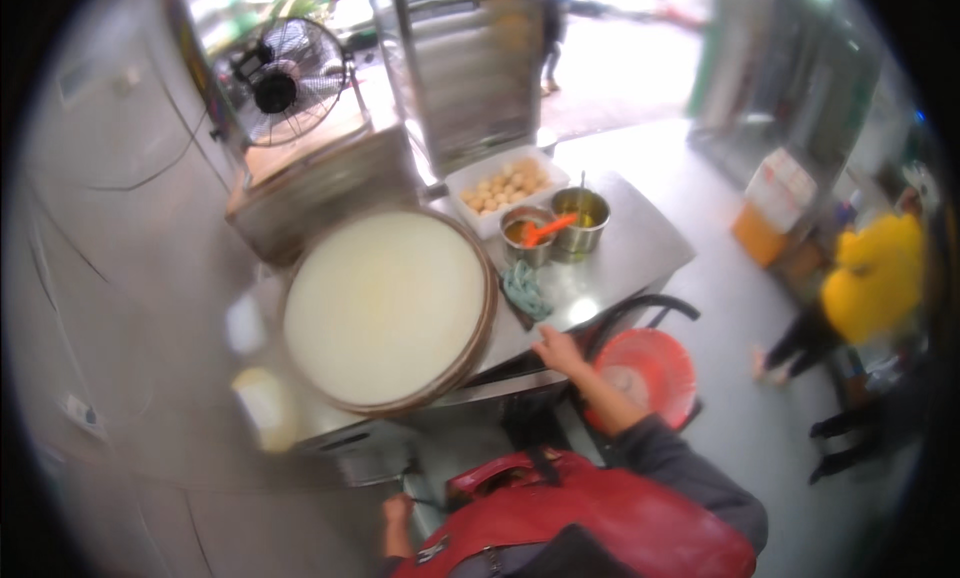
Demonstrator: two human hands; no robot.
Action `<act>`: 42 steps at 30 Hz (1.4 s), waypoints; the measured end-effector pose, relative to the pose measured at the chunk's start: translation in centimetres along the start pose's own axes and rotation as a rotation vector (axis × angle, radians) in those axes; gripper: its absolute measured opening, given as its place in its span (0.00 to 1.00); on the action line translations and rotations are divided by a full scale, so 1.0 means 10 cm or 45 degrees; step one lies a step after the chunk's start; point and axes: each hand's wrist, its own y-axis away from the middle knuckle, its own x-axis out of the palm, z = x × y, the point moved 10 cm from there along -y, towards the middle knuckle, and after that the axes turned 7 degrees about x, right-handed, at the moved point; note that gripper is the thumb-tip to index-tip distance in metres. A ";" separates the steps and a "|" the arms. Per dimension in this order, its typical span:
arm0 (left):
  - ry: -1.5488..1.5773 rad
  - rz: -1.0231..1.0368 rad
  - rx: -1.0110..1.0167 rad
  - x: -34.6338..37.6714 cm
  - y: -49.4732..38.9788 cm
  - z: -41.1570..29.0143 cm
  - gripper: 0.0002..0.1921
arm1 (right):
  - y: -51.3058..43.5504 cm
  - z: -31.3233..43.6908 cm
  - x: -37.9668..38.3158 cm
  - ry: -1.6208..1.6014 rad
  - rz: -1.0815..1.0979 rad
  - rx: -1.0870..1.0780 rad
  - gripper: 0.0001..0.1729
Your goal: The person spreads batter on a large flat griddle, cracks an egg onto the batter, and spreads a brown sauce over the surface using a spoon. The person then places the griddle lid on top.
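Observation:
My right hand (556,349) is at the front edge of a steel counter (637,240), just below a crumpled green cloth (526,289); blur hides whether its fingers grip anything. My left hand (397,509) is low at the front, near a dark bar-like handle (424,501); its grip cannot be made out. Before me lies a large round pan or griddle (386,308) with a smooth pale cream surface and a brown rim. Beyond the cloth stand two metal pots, one (525,237) with an orange-handled brush or spatula (550,229) across it, the other (581,216) holding yellowish liquid and a utensil.
A white tub (474,219) of eggs (506,186) stands behind the pots. A red bucket (652,375) is beside my right forearm. A fan (285,83) stands at the back left. People, one in a yellow top (874,278), and stacked boxes (780,192) are at the right.

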 end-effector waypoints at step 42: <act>1.319 -0.477 0.109 -3.66 -3.82 -3.70 0.29 | -0.89 0.78 0.07 -1.208 0.231 0.089 0.40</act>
